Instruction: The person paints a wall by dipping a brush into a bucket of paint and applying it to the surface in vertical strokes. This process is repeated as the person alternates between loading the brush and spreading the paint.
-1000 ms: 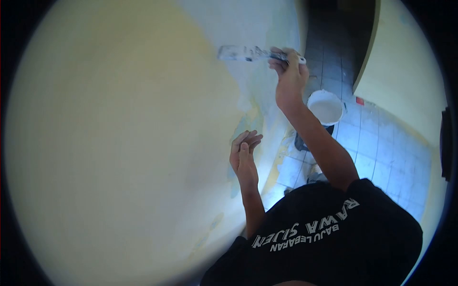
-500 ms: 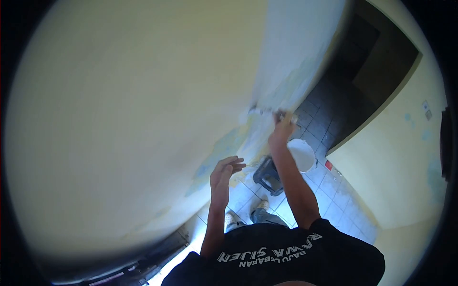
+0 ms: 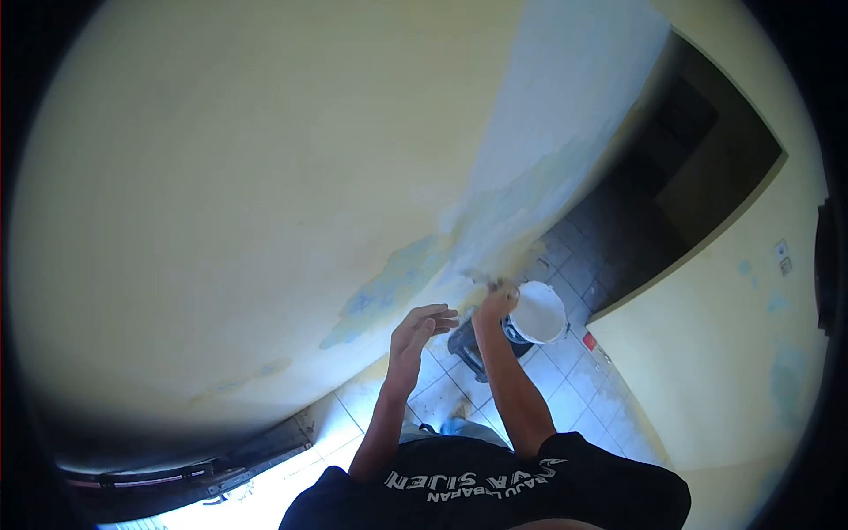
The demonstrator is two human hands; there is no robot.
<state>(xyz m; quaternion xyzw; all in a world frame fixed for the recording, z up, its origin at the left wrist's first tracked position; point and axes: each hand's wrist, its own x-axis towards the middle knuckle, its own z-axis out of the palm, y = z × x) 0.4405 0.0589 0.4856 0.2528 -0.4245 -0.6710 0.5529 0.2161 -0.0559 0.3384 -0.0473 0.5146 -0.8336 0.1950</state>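
Note:
My right hand (image 3: 497, 302) is closed around a paintbrush (image 3: 477, 277), blurred by motion, its head close to the lower wall. White paint covers a tall strip of the pale yellow wall (image 3: 291, 177), with bluish-green worn patches (image 3: 389, 283) showing lower down. Just right of my right hand stands a white bucket (image 3: 541, 313), its inside white. My left hand (image 3: 422, 332) is raised near the wall, holding nothing, fingers apart and slightly bent.
A dark plastic stool (image 3: 468, 346) stands on the tiled floor (image 3: 565, 397) beneath my right forearm. Beyond the wall's edge is a dark doorway (image 3: 698, 159). A small red item (image 3: 590, 341) lies by the right wall. Dark furniture (image 3: 177, 477) sits at lower left.
My right hand and the paintbrush have moved down the wall, now beside the bucket. My left hand stays raised and open. The view has shifted slightly.

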